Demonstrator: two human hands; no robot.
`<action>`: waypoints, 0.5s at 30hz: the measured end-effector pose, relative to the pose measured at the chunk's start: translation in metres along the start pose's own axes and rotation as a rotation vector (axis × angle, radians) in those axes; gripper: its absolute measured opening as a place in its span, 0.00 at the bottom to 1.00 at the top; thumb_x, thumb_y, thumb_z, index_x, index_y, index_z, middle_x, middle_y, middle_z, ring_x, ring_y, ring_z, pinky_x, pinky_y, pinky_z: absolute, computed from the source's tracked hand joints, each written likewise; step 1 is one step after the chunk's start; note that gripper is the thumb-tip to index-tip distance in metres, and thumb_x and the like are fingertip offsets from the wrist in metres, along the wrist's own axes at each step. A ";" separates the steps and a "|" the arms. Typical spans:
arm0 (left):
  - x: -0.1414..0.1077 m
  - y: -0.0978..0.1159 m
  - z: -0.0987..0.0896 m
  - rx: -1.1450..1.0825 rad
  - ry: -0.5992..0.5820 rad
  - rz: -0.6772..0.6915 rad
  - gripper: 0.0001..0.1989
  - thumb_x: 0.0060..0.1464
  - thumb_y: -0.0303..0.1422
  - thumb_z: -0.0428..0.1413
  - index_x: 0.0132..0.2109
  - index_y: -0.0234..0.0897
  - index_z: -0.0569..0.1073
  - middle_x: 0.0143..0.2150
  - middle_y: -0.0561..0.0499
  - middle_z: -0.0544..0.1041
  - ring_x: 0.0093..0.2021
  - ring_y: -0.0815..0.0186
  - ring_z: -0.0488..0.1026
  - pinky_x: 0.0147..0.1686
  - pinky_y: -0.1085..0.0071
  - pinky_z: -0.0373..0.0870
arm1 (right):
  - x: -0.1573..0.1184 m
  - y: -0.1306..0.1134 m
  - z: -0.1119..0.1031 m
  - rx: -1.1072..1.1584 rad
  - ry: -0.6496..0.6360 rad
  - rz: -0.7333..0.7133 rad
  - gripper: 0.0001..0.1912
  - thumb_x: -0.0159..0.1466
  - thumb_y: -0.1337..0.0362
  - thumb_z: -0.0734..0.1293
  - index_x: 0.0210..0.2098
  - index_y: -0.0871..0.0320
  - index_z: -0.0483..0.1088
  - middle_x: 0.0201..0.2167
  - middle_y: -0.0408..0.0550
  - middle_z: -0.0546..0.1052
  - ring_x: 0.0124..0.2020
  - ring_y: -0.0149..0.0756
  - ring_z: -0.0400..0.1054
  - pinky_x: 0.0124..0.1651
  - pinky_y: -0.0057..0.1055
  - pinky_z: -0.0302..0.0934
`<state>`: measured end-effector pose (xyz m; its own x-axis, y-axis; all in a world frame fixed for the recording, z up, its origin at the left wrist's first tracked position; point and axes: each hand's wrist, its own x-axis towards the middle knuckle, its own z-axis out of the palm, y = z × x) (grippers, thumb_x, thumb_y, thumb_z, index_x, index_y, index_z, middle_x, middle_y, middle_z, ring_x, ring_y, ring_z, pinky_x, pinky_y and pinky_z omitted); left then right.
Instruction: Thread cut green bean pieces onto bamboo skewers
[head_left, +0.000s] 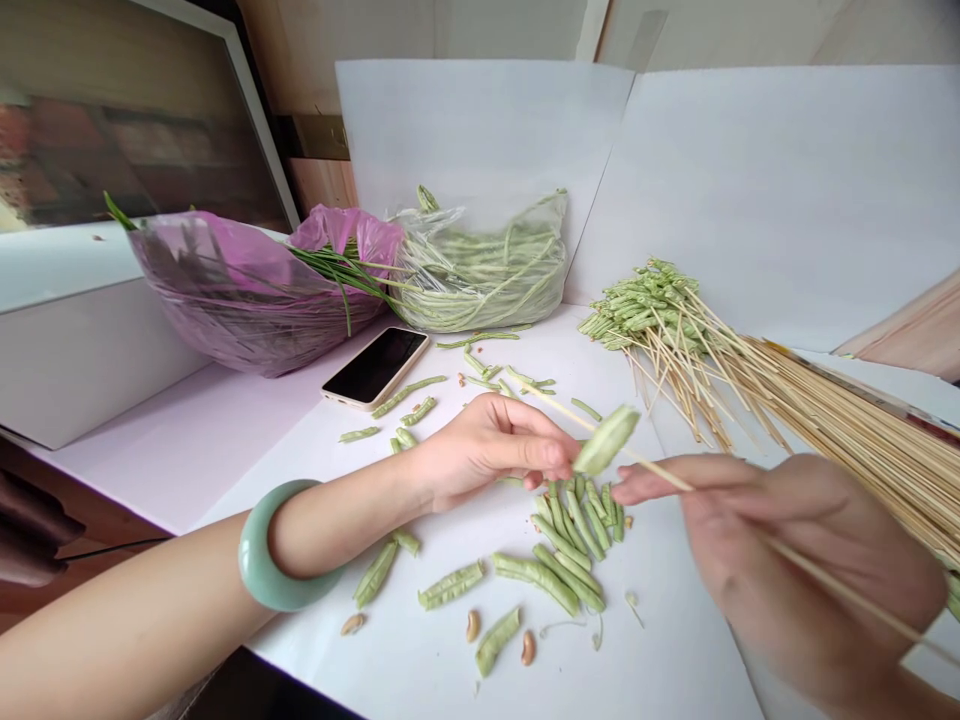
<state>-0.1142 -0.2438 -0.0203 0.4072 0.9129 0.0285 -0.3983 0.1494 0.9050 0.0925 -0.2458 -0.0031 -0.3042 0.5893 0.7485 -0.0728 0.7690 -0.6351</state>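
My right hand [810,560] grips a thin wooden skewer [825,575] between thumb and fingers. A short green bean piece [607,440] sits on the skewer, and the skewer's tip shows beyond it, above my left hand. My left hand [495,450] is closed in a pinch, thumb and fingers at the near end of that bean piece. Below the hands lies a small heap of cut bean pieces [577,520]. Longer bean pieces [536,580] and loose brown seeds [528,648] are scattered toward the table's front edge.
Skewered beans [652,305] are piled at back right beside a bundle of bare skewers [862,420]. A clear bag of long beans [487,260], a purple bag [240,290] with green stalks, and a phone [377,367] stand or lie behind. White boards [480,130] line the back.
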 end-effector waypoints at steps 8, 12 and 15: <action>-0.009 0.013 -0.001 0.932 -0.464 0.013 0.06 0.43 0.33 0.67 0.30 0.38 0.81 0.28 0.50 0.77 0.30 0.67 0.71 0.32 0.74 0.66 | 0.029 0.008 -0.022 0.124 0.343 0.189 0.11 0.50 0.69 0.75 0.21 0.56 0.68 0.19 0.46 0.78 0.21 0.39 0.73 0.25 0.37 0.72; -0.008 0.014 -0.003 0.988 -0.561 -0.033 0.09 0.43 0.26 0.65 0.35 0.39 0.81 0.31 0.51 0.79 0.30 0.66 0.73 0.31 0.75 0.68 | 0.028 0.011 -0.019 0.114 0.328 0.124 0.12 0.50 0.69 0.75 0.19 0.56 0.68 0.15 0.41 0.74 0.18 0.38 0.72 0.21 0.36 0.70; -0.009 0.018 -0.004 1.027 -0.595 -0.036 0.12 0.44 0.23 0.63 0.39 0.36 0.80 0.32 0.49 0.79 0.31 0.66 0.74 0.32 0.75 0.69 | 0.026 0.012 -0.018 0.098 0.297 0.101 0.11 0.51 0.70 0.75 0.20 0.55 0.69 0.13 0.39 0.72 0.18 0.39 0.72 0.20 0.36 0.70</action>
<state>-0.1282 -0.2479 -0.0058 0.8305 0.5540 -0.0572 0.3571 -0.4508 0.8181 0.1010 -0.2169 0.0126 -0.0253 0.7193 0.6943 -0.1521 0.6836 -0.7138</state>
